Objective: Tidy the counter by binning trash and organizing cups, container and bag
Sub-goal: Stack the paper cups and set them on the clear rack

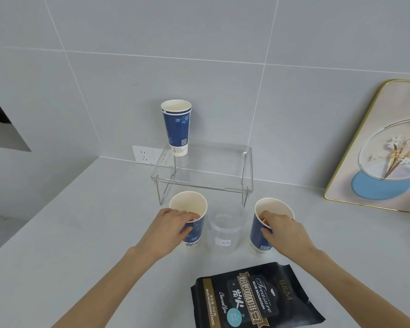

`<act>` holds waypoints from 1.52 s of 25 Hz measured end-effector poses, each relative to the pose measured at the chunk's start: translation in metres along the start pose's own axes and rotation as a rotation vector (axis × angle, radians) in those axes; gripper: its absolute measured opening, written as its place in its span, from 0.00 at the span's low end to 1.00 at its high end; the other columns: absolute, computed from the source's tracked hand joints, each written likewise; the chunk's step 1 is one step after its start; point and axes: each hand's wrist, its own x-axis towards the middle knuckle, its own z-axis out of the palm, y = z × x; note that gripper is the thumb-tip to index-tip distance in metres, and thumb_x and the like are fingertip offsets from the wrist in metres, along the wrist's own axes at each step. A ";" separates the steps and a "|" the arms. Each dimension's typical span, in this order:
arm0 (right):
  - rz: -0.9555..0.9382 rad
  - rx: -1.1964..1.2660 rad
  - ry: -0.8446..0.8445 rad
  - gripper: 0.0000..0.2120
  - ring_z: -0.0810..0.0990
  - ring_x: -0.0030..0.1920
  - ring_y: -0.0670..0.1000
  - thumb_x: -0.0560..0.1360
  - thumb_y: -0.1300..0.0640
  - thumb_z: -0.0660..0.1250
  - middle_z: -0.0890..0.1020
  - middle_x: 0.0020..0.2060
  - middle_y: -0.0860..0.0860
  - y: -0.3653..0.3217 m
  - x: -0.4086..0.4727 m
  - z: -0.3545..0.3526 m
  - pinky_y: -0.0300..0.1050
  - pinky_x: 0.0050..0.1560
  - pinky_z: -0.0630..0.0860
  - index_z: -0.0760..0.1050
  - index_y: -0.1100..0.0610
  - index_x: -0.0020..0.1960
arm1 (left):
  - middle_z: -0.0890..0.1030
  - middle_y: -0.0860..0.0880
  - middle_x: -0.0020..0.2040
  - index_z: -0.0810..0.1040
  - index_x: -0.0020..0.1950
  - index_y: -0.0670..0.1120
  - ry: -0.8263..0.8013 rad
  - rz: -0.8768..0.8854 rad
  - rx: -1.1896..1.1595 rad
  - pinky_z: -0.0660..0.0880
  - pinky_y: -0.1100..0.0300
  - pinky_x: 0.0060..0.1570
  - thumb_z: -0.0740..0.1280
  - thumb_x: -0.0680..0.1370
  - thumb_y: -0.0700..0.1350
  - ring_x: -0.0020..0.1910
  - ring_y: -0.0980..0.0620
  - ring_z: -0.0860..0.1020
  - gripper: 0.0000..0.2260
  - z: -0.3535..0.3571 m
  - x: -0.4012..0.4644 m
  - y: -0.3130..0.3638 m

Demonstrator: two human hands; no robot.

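Two blue paper cups stand on the grey counter. My left hand (173, 227) grips the left cup (192, 229) at its rim, fingers inside and thumb on the outer wall. My right hand (283, 229) holds the right cup (258, 235) the same way. Between them stands a clear plastic container (225, 229), upright and open. A black coffee bag (251, 297) lies flat near the front edge. A stack of blue paper cups (176, 127) stands on the left end of a clear acrylic shelf (213, 176) against the wall.
A gold-framed picture (374, 150) leans on the wall at the right. A white wall socket (143, 154) sits behind the shelf's left leg. The counter (81, 233) stretches bare to the left, ending at an edge on the far left.
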 end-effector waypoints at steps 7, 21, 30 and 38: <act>-0.004 -0.066 0.094 0.15 0.79 0.56 0.57 0.79 0.57 0.54 0.77 0.61 0.54 0.001 -0.004 -0.009 0.46 0.57 0.77 0.64 0.55 0.66 | 0.79 0.49 0.60 0.74 0.61 0.49 0.111 0.044 0.024 0.60 0.59 0.67 0.58 0.79 0.42 0.60 0.49 0.75 0.13 0.013 -0.004 -0.019; -0.293 -0.025 0.870 0.11 0.78 0.30 0.59 0.61 0.74 0.68 0.79 0.28 0.55 -0.069 0.020 -0.067 0.42 0.45 0.67 0.77 0.62 0.40 | 0.83 0.62 0.33 0.81 0.39 0.56 0.203 0.248 0.171 0.76 0.68 0.38 0.75 0.59 0.41 0.36 0.60 0.79 0.13 0.003 -0.015 -0.074; -0.513 0.219 0.809 0.09 0.81 0.40 0.61 0.70 0.65 0.62 0.85 0.39 0.57 -0.142 0.019 -0.075 0.52 0.49 0.78 0.78 0.62 0.48 | 0.83 0.50 0.51 0.75 0.54 0.50 0.265 0.116 0.030 0.80 0.58 0.45 0.78 0.61 0.48 0.53 0.54 0.76 0.24 0.004 -0.026 -0.089; -0.625 0.185 0.716 0.09 0.83 0.40 0.59 0.69 0.66 0.66 0.86 0.40 0.57 -0.166 0.017 -0.061 0.52 0.46 0.80 0.79 0.61 0.48 | 0.50 0.49 0.77 0.45 0.73 0.47 0.099 -0.209 -0.496 0.61 0.56 0.70 0.67 0.72 0.52 0.74 0.50 0.56 0.39 0.007 -0.027 -0.083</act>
